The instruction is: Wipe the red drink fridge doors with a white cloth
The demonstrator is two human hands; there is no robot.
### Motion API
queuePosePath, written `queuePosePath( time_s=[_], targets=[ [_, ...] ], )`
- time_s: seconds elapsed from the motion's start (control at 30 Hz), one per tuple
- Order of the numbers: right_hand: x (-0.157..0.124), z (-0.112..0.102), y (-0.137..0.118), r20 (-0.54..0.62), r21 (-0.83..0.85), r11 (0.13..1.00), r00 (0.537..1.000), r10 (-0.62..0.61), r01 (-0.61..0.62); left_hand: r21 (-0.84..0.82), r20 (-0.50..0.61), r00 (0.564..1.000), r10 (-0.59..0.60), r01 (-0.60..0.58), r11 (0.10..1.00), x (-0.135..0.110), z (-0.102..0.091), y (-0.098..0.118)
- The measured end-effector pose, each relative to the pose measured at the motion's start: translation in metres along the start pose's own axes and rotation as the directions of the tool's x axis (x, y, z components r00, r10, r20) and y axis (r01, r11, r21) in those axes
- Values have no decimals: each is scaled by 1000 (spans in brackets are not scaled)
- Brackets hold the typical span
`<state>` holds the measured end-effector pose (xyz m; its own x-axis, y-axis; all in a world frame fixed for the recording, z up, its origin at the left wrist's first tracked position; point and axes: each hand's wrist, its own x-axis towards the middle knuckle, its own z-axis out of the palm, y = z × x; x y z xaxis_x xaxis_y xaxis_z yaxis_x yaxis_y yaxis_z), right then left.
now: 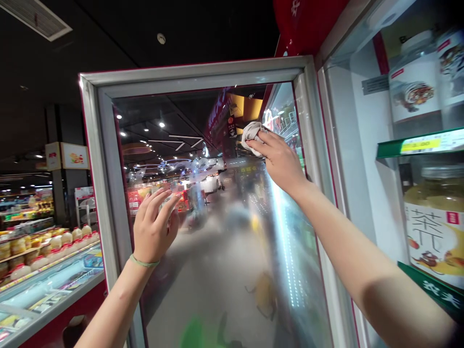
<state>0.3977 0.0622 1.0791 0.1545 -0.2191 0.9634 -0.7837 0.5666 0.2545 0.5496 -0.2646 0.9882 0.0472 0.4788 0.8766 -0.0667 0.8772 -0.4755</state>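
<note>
Two hands up against a cooler's glass door [217, 290], which stands swung open with its grey metal frame toward the camera. Right hand [280, 162] near the door's upper right corner, fingers curled round a bunched grey-white cloth [251, 135], pressing it to the pane. Left hand [154, 231] at the door's left side, mid-height, fingers spread and straight, fingertips on the glass; can't tell if the palm touches. Green band [144, 263] on that wrist. Pane hazy and fogged below the cloth, clearer across the top. Right of the door: open cooler interior, green shelf rail [420, 144], yellow-filled jar [435, 227] under it, white-labelled jar [413, 82] above it. Left of the door, low: chest freezer [47, 295], row of pale bottles [54, 239] behind it.
</note>
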Motion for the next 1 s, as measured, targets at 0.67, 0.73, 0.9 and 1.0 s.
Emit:
queuePosePath(
  time_s=[0.67,0.73,0.9,1.0],
  targets=[
    [-49,-2,16,-88,6,998,994,69,-69,-48,17,1000,-15,16,999,-7,4,-4],
    [-50,-3,14,-106,-6,996,991,82,-84,-47,13,1000,-17,18,999,-7,4,-4],
    [-54,-3,15,-141,-3,995,985,102,-103,-38,18,1000,-17,18,999,-7,4,-2],
    [-55,-1,12,-158,-17,992,980,119,-123,-25,22,999,-24,25,999,-7,4,-1]
  ],
)
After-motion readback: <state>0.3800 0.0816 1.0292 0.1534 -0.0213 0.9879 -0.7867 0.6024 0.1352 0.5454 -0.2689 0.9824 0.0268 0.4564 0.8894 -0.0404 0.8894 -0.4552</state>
